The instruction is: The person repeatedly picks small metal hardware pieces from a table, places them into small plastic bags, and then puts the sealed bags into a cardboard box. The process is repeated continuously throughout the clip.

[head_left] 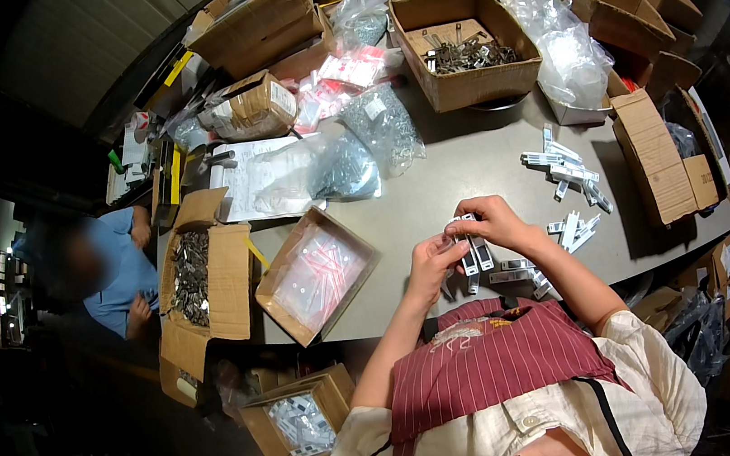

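Near the table's front edge, two narrow white-and-black rectangular pieces [483,255] stand side by side between my hands. My left hand [430,267] is closed on them from the left, thumb across the front. From the right, my right hand [494,221] pinches their upper ends with its fingertips. A few similar pieces [513,275] lie loose by my right forearm. Farther right are a pile of white and grey pieces [566,169] and a smaller group [573,231]. My fingers hide part of what I hold, and its exact kind is too small to make out.
A shallow carton [356,270] with clear and red-striped bags lies left of my hands. Beyond it is an open box of metal parts [216,274]. A carton of metal clips [475,87] stands at the back. Below sits a box of white pieces [335,396]. A person in blue [125,266] is at left.
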The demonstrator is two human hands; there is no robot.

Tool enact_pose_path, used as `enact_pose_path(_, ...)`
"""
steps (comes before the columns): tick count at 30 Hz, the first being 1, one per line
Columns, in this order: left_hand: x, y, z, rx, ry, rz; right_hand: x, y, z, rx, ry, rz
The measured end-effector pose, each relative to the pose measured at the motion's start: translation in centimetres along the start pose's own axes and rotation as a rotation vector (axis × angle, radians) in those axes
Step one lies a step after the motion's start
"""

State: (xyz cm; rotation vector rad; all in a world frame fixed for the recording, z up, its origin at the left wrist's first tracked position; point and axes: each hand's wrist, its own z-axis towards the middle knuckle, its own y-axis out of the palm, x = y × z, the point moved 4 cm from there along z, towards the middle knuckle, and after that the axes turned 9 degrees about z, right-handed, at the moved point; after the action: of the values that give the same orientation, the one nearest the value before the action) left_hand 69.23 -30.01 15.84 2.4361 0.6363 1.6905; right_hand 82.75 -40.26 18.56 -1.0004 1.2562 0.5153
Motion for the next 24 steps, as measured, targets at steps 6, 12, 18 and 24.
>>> enact_pose_path(6,0.1,0.2,0.0,0.014,0.006,0.028,0.1,0.1,0.1,0.017,0.029,0.038)
enact_pose_path(12,3.0,1.8,-1.3,-0.086,-0.069,0.191,-3.0,-3.5,0.6,0.263,-0.184,0.152)
enact_pose_path(18,5.1,4.9,-2.4,-0.352,-0.063,0.169,-8.8,-3.8,-0.3,0.302,-0.594,0.022)
enact_pose_path(24,3.7,4.6,-1.9,-0.394,-0.055,-0.242,-9.1,-3.3,-1.7,0.246,-0.679,-0.073)
